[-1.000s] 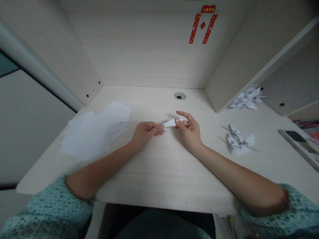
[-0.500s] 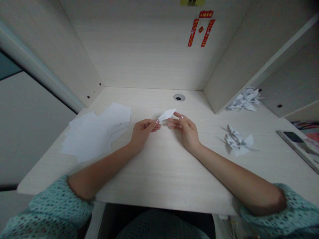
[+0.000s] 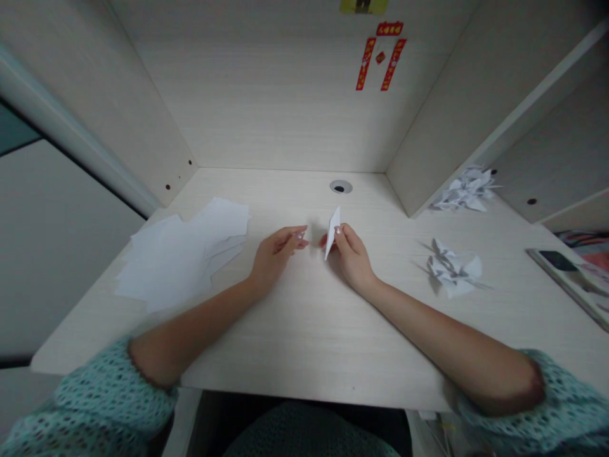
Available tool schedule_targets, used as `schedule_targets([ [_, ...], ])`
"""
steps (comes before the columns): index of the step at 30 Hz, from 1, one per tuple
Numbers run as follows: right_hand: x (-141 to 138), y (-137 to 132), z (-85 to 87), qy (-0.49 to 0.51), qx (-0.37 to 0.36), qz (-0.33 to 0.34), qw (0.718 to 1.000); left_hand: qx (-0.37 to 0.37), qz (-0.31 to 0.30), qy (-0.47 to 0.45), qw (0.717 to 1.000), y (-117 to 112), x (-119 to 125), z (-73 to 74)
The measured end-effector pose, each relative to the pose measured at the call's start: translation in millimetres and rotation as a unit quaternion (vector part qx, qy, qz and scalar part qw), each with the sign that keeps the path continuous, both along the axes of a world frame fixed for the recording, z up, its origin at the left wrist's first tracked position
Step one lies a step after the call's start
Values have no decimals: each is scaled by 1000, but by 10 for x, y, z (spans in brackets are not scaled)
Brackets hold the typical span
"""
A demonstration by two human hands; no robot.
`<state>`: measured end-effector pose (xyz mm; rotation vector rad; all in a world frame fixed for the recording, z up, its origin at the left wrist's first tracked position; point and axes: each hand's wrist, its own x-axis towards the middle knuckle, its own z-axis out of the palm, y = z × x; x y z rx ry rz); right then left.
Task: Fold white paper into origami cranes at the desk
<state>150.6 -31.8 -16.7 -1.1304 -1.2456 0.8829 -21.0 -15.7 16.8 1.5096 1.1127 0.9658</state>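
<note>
A small folded piece of white paper [image 3: 333,230] stands upright on its narrow side in my right hand [image 3: 354,257], pinched between thumb and fingers above the middle of the desk. Just to its left is my left hand [image 3: 276,254], with nothing in it; its fingers point toward the paper, slightly apart and not touching it. A spread stack of white paper sheets [image 3: 178,260] lies to the left of my left hand. On the right, beyond my right hand, rests a small group of folded white paper pieces [image 3: 454,268] with thin points, perhaps paper cranes.
More folded paper pieces [image 3: 469,189] are heaped by the divider panel [image 3: 442,120] at the back right. A phone-like dark object lies on a flat pale item [image 3: 566,282] at the right edge. A round cable hole [image 3: 341,186] sits near the back wall.
The folded paper has passed from my left hand to my right and turned from slanting to upright. My left hand has let go, and my right fingers have closed on it.
</note>
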Motion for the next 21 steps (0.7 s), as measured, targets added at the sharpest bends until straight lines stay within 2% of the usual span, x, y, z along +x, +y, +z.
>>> schedule_targets([
  [4, 12, -63, 75, -140, 27, 2, 990, -5, -31, 15, 999, 6, 5, -24],
  [7, 25, -93, 154, -260, 70, 3, 963, 9, -49, 10, 999, -13, 18, -50],
  [10, 29, -99, 181, -321, 96, 19, 942, 5, -49, -12, 999, -17, 30, -74],
  [15, 18, -118, 155, -264, 78, -17, 961, -37, -24, -33, 998, -3, 43, -68],
  [21, 3, -158, 123, -246, 135, -12, 960, -47, -28, -52, 997, -8, 51, -101],
])
